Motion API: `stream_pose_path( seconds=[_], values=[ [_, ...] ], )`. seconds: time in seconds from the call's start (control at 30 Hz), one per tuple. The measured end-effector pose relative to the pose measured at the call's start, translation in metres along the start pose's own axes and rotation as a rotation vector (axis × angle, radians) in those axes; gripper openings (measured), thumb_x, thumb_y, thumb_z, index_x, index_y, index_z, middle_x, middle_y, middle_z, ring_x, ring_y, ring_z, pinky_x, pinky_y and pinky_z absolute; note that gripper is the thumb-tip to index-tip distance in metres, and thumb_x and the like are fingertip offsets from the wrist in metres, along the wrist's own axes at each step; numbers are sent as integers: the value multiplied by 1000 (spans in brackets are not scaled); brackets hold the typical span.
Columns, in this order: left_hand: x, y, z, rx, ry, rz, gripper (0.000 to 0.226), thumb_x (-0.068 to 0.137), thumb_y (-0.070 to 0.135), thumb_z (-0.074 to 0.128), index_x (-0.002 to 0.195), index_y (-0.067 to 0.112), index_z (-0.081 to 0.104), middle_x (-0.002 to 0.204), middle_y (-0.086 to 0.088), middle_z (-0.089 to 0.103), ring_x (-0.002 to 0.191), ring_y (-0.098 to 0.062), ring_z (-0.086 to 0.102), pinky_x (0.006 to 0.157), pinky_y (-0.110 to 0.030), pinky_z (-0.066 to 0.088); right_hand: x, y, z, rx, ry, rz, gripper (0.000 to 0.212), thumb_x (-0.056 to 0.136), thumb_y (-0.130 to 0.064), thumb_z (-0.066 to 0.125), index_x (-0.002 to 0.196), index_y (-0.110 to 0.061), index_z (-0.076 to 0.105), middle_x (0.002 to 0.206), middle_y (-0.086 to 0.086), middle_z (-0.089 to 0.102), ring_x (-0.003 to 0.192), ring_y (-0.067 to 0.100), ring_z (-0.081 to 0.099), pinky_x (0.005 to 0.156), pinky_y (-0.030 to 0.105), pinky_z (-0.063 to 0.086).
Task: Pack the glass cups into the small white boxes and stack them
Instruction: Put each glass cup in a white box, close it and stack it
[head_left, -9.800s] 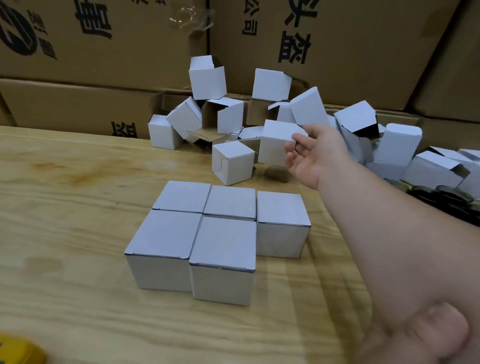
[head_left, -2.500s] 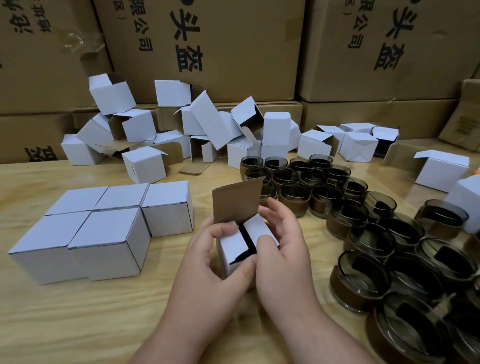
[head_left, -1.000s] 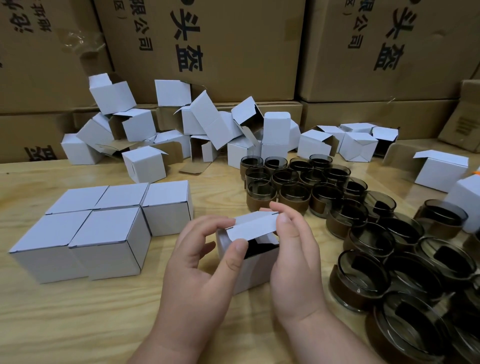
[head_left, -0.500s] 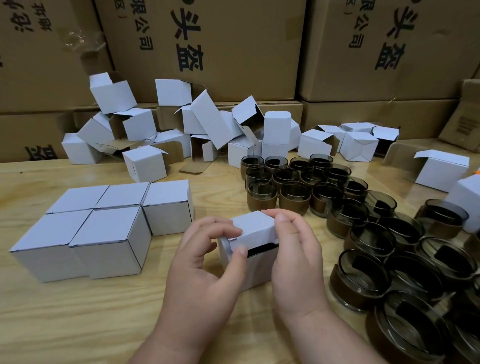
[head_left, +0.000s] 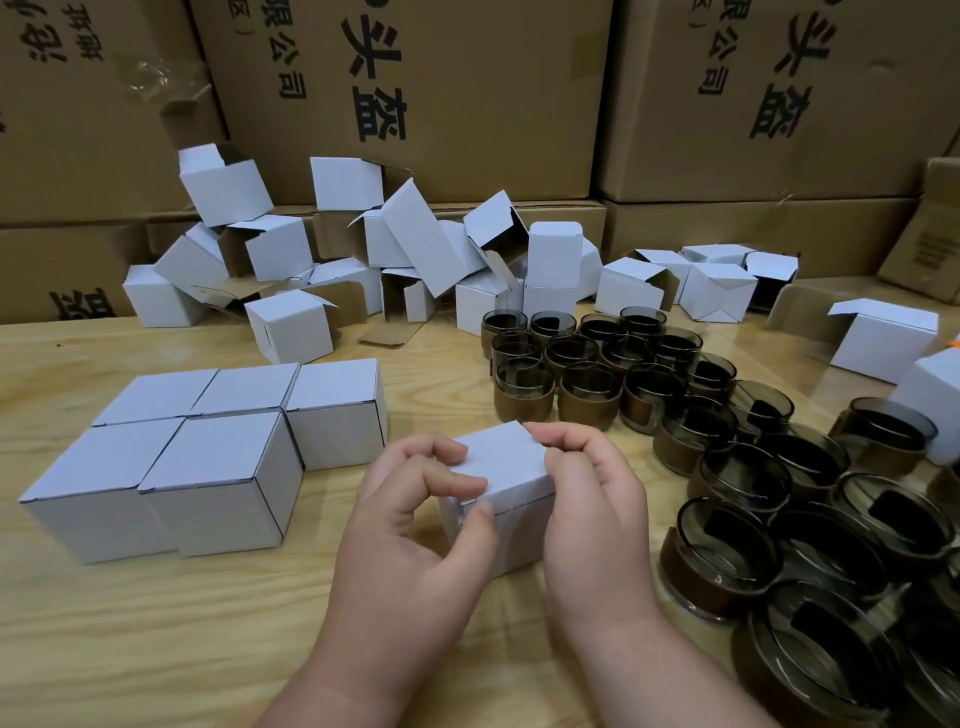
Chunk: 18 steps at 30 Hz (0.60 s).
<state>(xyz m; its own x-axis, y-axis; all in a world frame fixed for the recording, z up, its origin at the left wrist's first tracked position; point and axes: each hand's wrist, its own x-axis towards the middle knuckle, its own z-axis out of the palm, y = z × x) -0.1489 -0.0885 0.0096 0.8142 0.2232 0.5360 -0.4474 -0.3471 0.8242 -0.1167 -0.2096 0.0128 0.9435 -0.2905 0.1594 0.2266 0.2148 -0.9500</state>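
My left hand (head_left: 415, 525) and right hand (head_left: 592, 509) grasp the closed white box (head_left: 506, 467) with curled fingers on the tabletop (head_left: 156, 639)

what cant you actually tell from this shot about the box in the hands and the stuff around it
- Head view: contents of the small white box: lid down, walls opaque.
- Its near-left face: covered by the left hand; its right side by the right hand.
- Contents of the closed boxes grouped at left: all shut.
- Nearest glass cups: cut off by the right and bottom edges.
- Carton print: cropped at the top.
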Motion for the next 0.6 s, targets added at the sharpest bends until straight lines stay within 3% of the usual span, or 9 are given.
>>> stream_pose_path(
  seconds=[0.1,0.23,0.37,0.5,0.6],
  values=[
    [0,0,-1,-37,-10,-36,13,75,47,64,77,35,67,113,18,62,121,-9,59,93,-9,40,0,0,0,-4,3,6,28,73,-25,49,88,-19,72,81,-16,71,69,-9,57,56,6,41],
    [0,-1,1,-109,0,-114,12,76,49,65,82,39,67,121,23,59,122,-6,58,93,-26,47,0,-2,0,7,3,24,27,73,-26,50,88,-20,72,83,-11,73,69,-7,57,56,7,41],
    [0,-1,5,-332,-4,-270,29,77,32,65,103,44,64,123,16,64,99,11,65,69,-6,49,0,-2,0,33,-6,63,26,73,-25,50,86,-21,72,89,-1,75,71,3,61,55,13,45],
    [3,-6,5,-362,9,-333,35,75,34,63,108,48,62,124,8,65,119,2,60,74,-10,51,2,0,-1,1,0,76,29,72,-26,49,88,-23,72,92,0,75,79,9,62,62,22,46],
    [3,-7,5,-363,17,-330,43,75,30,63,117,38,60,124,8,63,104,8,65,71,-8,50,2,0,-1,-11,1,73,29,71,-26,48,87,-24,72,92,-2,74,77,5,60,59,16,44]
  ],
)
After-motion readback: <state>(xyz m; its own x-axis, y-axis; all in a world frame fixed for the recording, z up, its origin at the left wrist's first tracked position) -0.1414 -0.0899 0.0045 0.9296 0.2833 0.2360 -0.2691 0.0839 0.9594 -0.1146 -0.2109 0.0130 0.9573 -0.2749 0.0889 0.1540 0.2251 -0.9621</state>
